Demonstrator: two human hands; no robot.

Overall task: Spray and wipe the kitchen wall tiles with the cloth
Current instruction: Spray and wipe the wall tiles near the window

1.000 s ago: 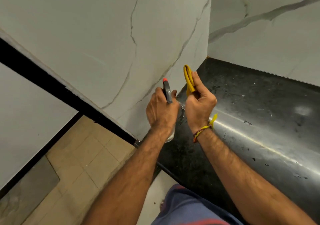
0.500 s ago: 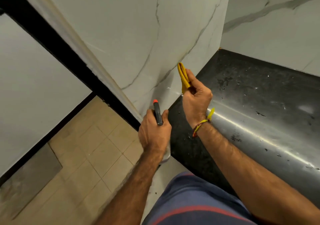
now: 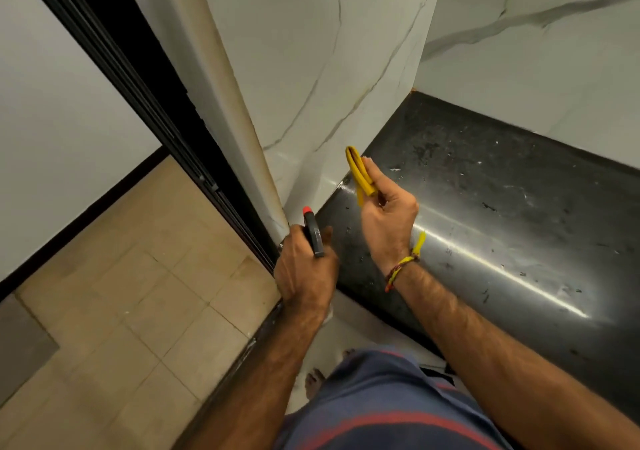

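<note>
White marble-look wall tiles (image 3: 311,69) with grey veins rise at the left end of a black counter (image 3: 485,207). My left hand (image 3: 304,273) is shut on a spray bottle (image 3: 312,231) with a black head and red nozzle tip, held near the counter's left corner; the bottle's body is hidden under the hand. My right hand (image 3: 388,217) is shut on a folded yellow cloth (image 3: 360,176), held upright just above the counter, close to the wall tile's lower edge but apart from it.
A black door frame (image 3: 156,103) runs diagonally left of the tiled wall. Beige floor tiles (image 3: 138,294) lie below it. More veined tiles (image 3: 536,69) back the counter. My bare foot (image 3: 313,382) and striped shorts (image 3: 381,411) show at the bottom.
Both hands came lower and toward me, away from the wall. The spray bottle dropped from the wall's base to the counter's left corner, while the view swung left, showing more doorway and floor.
</note>
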